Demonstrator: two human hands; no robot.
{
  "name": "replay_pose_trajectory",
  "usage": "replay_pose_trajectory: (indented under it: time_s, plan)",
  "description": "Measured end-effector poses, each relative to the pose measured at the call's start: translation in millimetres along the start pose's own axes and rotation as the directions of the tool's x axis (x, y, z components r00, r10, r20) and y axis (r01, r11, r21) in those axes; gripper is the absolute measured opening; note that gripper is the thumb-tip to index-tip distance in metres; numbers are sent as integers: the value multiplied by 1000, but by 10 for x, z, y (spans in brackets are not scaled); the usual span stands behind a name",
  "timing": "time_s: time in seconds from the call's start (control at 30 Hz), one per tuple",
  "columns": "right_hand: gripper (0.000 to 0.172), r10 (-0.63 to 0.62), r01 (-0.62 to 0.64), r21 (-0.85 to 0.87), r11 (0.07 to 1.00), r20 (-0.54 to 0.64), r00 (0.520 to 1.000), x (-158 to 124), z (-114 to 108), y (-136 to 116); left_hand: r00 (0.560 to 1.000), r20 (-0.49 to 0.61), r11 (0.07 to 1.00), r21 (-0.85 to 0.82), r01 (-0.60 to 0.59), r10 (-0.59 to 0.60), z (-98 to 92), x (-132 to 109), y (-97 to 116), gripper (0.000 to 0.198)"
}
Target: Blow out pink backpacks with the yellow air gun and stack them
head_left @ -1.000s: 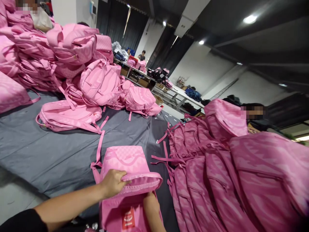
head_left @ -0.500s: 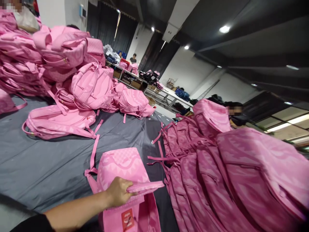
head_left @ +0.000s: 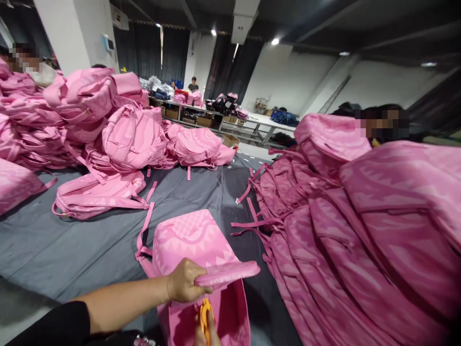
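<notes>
A pink patterned backpack [head_left: 194, 235] lies opened on the grey cloth in front of me, its inside facing me. My left hand [head_left: 187, 281] is closed round the edge of its lifted flap [head_left: 230, 273], which points to the right. Just below, at the bottom edge of the view, my right hand [head_left: 211, 331] grips a small yellow-orange tool [head_left: 205, 317] that looks like thread snips. The tool is upright in front of the backpack's open inside; whether it touches the fabric I cannot tell. Much of my right hand is cut off by the frame.
Pink backpacks stand packed in rows [head_left: 324, 240] on the right. Another heap of pink backpacks [head_left: 129, 134] fills the back left, with a single one [head_left: 101, 197] lying before it. Grey cloth [head_left: 101, 254] covers the table. Other people are behind both piles and farther back.
My right hand has come into view at the bottom with the yellow-orange snips. My left hand still grips the flap, slightly farther right. The view has levelled out.
</notes>
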State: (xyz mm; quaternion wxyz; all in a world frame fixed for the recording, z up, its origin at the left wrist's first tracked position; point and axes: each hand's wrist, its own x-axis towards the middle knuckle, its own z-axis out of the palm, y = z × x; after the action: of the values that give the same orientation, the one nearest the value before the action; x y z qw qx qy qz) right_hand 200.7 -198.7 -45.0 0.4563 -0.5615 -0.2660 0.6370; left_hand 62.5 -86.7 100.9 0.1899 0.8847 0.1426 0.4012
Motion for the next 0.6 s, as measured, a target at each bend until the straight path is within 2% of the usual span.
replay_pose_trajectory:
  time_s: [0.2,0.3,0.4,0.5,0.6]
  plan:
    - [88,182,-177,233,956,0,983,-183,-61,67,1000,1,1000,28,4,-4,-176,141,-20,52]
    - [80,186,-160,348,924,-44,982,-233,-65,85,1000,-9,999,32,-6,6,-267,183,-15,50]
    - [73,199,-166,411,897,-38,979,-278,-36,106,999,12,998,45,-43,42,-306,213,16,48]
    - [64,240,-228,334,914,5,971,-318,49,12,987,94,988,66,-137,131,-256,310,90,51]
    - [53,238,-238,52,970,9,971,-367,155,-348,924,221,942,52,-332,313,-180,497,167,50]
